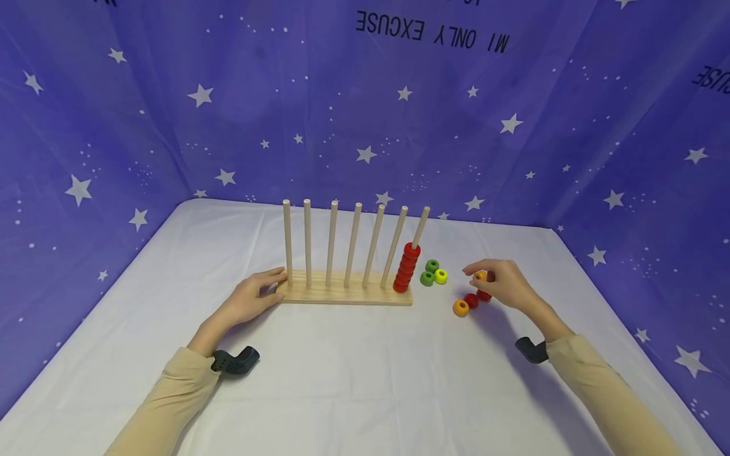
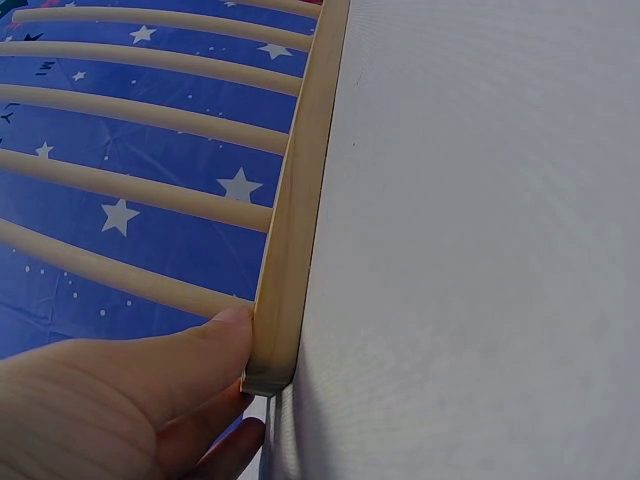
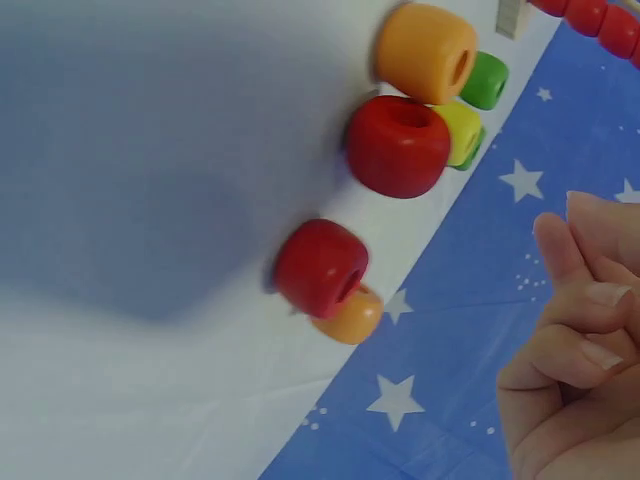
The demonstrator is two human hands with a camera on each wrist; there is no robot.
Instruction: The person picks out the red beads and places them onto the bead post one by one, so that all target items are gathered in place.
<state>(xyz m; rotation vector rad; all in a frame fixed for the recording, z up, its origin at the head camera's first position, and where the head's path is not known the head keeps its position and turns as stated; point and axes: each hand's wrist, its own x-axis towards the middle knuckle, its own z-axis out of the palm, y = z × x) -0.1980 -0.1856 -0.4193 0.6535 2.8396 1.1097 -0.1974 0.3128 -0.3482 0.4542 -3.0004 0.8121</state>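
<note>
A wooden bead rack (image 1: 342, 292) with several upright pegs stands on the table, and red beads (image 1: 405, 268) are stacked on its rightmost peg. My left hand (image 1: 253, 296) grips the left end of its base; in the left wrist view the thumb (image 2: 200, 360) presses the corner, with the other fingers partly hidden. Over the loose beads at the right hovers my right hand (image 1: 504, 284), fingers bent, nothing seen between them. Below and beside it lie an orange bead (image 1: 461, 308), a red bead (image 1: 471, 300), another red bead (image 3: 320, 268) and another orange bead (image 3: 355, 318).
Between the rack and the right hand sit two green beads (image 1: 428, 278) and a yellow bead (image 1: 441, 276). A white cloth (image 1: 353, 380) covers the table. Purple curtains with stars (image 1: 365, 126) hang behind and at both sides.
</note>
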